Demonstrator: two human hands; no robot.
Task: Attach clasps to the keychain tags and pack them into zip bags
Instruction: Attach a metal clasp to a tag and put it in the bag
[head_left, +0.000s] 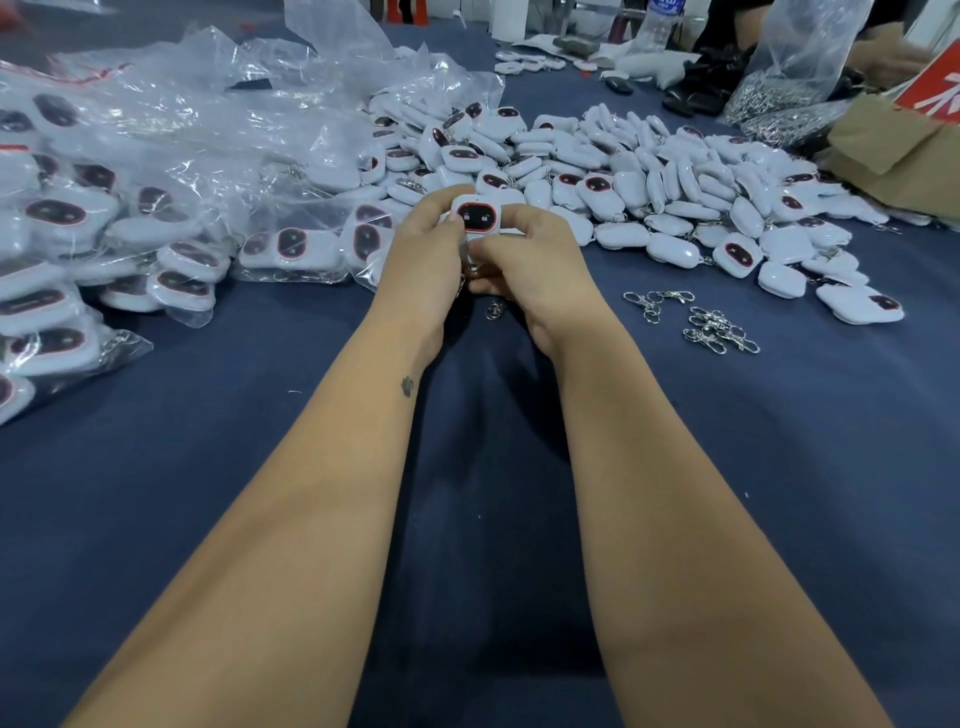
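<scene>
Above the middle of the dark blue cloth (260, 467), both hands meet around a single white keychain tag (476, 217). The tag stands roughly upright, its long axis running away from the person, with its dark, red-rimmed face turned toward the camera and its lower end hidden between the fingers. The left hand (423, 254) grips the tag's left edge, thumb curled onto the front beside the face. The right hand (524, 260) pinches the lower right part of the tag, fingers curled in under it; whether a clasp is between those fingertips cannot be told. A small metal ring (494, 310) lies on the cloth just below the hands.

Behind the hands spreads a large heap of loose tags (649, 176), lying at all angles, some face up and many face down. To the left sits a pile of clear zip bags (130, 208) already filled with tags. To the right of the hands, a small cluster of silver clasps (719, 330) lies on the cloth, near the heap's front edge. Farther back at the right stand a clear bag of metal parts (784, 98) and a brown cardboard box (893, 150).
</scene>
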